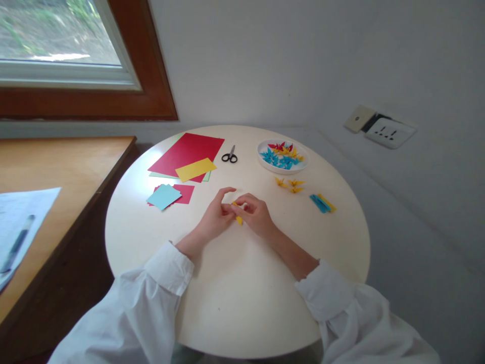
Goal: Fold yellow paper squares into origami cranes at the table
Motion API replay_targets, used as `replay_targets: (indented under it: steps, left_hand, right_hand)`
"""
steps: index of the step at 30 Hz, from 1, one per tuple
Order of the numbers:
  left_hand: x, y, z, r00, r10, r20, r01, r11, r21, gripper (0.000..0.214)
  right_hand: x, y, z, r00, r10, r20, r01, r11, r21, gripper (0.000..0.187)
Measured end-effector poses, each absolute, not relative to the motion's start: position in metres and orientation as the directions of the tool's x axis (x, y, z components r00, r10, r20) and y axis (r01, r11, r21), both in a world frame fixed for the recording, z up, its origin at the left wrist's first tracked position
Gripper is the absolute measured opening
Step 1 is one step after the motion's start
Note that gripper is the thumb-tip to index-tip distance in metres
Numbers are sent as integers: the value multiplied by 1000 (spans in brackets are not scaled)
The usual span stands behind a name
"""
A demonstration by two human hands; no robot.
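Blue squares [163, 196]: stacked, uncountable.
Red sheet [189, 148]: 1, large.
Left hand [216, 218]: half-open, forefinger raised; grip cannot be told.
Scissors [231, 153]: 1 pair.
Yellow piece [239, 220]: 1, between the hands; judged mid-fold, next crease wants steady pressure.
Right hand [256, 216]: pinching the piece.
Dish [282, 171]: 1; paper cranes [278, 160] heaped, uncountable.
Loose yellow cranes [295, 183]: 3.
Strips [320, 203]: bundled, uncounted.

Brown-framed window [60, 33] over there — wooden desk [76, 156] below, pen [18, 243] on paper sheet [41, 201]. Right wall [424, 212] — white socket [391, 133], cream plate [359, 119].
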State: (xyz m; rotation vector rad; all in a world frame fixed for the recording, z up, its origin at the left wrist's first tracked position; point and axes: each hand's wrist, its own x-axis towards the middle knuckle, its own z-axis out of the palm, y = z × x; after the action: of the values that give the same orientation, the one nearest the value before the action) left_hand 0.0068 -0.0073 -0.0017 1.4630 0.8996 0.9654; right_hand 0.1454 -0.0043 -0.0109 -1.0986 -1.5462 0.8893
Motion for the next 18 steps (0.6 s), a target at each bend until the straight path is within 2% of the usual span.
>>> replay_targets:
  steps: [10,18]
  left_hand:
    - [8,-8,5,324,946,-5,-13,10,1000,53]
    - [9,-8,4,328,944,31,-35,-20,999,51]
  right_hand:
    - [146,-3,-4,31,972,234,116,229,-967,14]
    - [146,-3,-5,16,980,200,86,198,-976,16]
